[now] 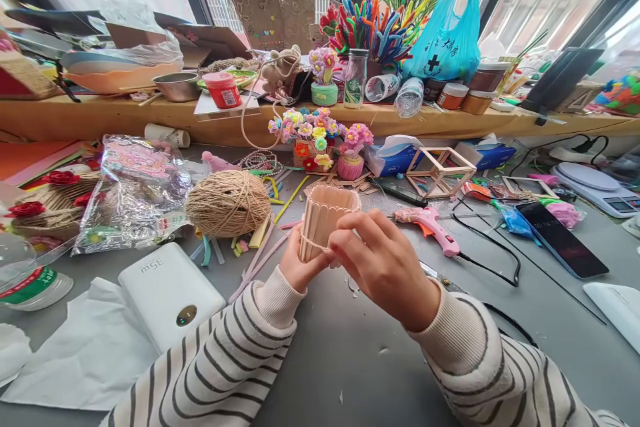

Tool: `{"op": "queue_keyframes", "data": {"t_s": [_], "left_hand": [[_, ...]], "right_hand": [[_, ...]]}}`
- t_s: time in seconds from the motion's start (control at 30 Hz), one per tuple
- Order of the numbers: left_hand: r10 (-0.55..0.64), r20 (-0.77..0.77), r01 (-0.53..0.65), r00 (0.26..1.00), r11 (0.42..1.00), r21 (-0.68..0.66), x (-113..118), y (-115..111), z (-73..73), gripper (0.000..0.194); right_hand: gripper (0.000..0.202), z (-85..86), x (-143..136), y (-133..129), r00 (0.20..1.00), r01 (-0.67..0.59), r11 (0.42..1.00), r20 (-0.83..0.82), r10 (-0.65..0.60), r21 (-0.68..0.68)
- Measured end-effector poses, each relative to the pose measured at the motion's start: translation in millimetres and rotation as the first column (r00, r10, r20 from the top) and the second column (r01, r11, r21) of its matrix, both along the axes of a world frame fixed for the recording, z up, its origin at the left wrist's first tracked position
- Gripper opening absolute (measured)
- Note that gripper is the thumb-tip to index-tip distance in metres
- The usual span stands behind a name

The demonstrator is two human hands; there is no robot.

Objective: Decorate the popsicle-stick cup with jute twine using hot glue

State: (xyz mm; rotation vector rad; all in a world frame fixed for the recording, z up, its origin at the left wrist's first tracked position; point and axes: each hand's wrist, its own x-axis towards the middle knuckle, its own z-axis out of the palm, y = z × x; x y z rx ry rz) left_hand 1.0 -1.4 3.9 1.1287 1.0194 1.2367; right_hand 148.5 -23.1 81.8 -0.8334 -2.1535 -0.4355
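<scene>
A small cup made of upright craft sticks [316, 220] is held upright over the middle of the table. My left hand [296, 265] wraps round its lower left side, with the thumb across the front. A thin strand of twine [315, 245] circles the cup low down and runs toward the fingertips of my right hand [385, 263]. Those fingers are pinched together at the cup's right side, closed on the twine; its end is hidden by them. Left of the cup lies a big ball of jute twine [229, 203].
Right of my hands are a pink glue gun [430, 223] with a black cord, a phone [563, 240] and a wooden stick frame [440, 172]. A white power bank [171, 293] lies left. Pipe-cleaner flowers [310, 130] stand behind; a crowded ledge [210, 125] runs along the window.
</scene>
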Motion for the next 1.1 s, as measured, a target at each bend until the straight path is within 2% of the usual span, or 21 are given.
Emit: {"op": "queue_keyframes", "data": {"t_s": [0.1,0.2,0.33,0.43,0.53,0.67,0.83,0.97,1.03,1.1], "left_hand": [[-0.037,-0.025,0.036,0.999,0.999,-0.033,-2,3,-1.7,0.071],[-0.05,-0.047,0.048,0.998,0.997,-0.058,-3,5,-7.6,0.084],[0.08,-0.049,-0.083,0.996,0.995,-0.062,-1,3,-11.8,0.109],[0.126,-0.016,-0.126,0.992,0.991,-0.048,2,0,-6.1,0.119],[0.117,-0.004,-0.117,0.993,0.993,-0.012,3,0,1.2,0.103],[0.117,0.022,-0.118,0.993,0.993,0.03,3,-2,4.7,0.078],[0.126,0.012,-0.127,0.992,0.991,0.041,2,-5,7.6,0.078],[0.095,0.043,-0.098,0.995,0.993,0.063,2,-5,9.1,0.076],[0.092,0.027,-0.094,0.995,0.993,0.065,3,-5,8.1,0.076],[0.102,0.003,-0.102,0.995,0.992,0.07,4,-6,6.9,0.078]], "right_hand": [[0.01,1.4,5,2,0.992,-0.088,0.985,-0.107,0.072,-0.148],[0.002,1.4,8,4,0.985,-0.121,0.968,-0.151,0.088,-0.222],[0.011,1.7,10,3,0.989,-0.103,0.963,-0.131,0.072,-0.249],[0.019,2.7,13,3,0.988,-0.11,0.955,-0.138,0.074,-0.276],[0.02,3.7,16,4,0.986,-0.109,0.961,-0.154,0.071,-0.255],[0.026,3.0,15,4,0.999,-0.041,0.983,-0.035,0.035,-0.177],[0.011,-0.4,13,5,0.998,0.04,0.994,0.052,-0.034,-0.105],[0.011,-0.1,15,7,0.998,0.065,0.995,0.021,-0.064,-0.073],[0.018,0.1,14,6,0.998,0.069,0.996,0.017,-0.068,-0.056],[0.014,-0.4,13,6,0.996,0.071,0.996,0.054,-0.068,-0.056]]}}
